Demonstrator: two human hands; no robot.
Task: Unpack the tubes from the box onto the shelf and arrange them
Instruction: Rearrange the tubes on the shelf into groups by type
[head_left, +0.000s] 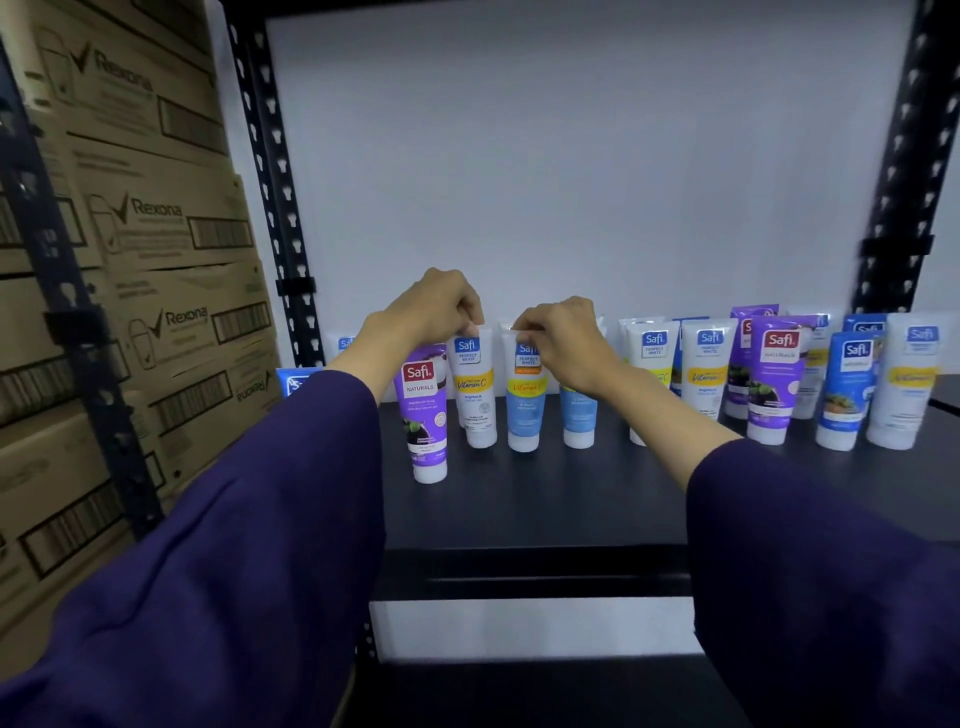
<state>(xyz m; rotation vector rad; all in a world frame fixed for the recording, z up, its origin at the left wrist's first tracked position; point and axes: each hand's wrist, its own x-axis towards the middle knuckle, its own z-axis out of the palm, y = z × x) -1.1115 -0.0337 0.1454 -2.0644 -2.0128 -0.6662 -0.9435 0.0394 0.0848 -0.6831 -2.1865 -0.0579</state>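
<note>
Hands up at the tube tops, both reaching over the black shelf (519, 499). Left hand (441, 306) curled, fingertips pinching the crimped top of a white Safi Perfect White Vitamin C tube (475, 389) standing cap-down. Right hand (561, 338) likewise curled, pinching the top of a white-and-blue Safi Perfect White tube (524, 410), upright, just beside the first. Purple Safi Naturals tube (425, 415) just below the left wrist, nearer the shelf's front edge, touching or nearly touching the white tube. Another blue-bottomed tube (579, 421) under the right wrist, partly hidden. Further right of the right forearm, a loose cluster of upright Safi tubes (779, 374): white, purple and blue, some behind others. Blue Safi tube (293, 382) left of the left forearm, mostly hidden by the purple sleeve (234, 545). Stacked Rexona cartons (130, 260) far left, beyond the perforated black upright (270, 182). Source box out of view.
</note>
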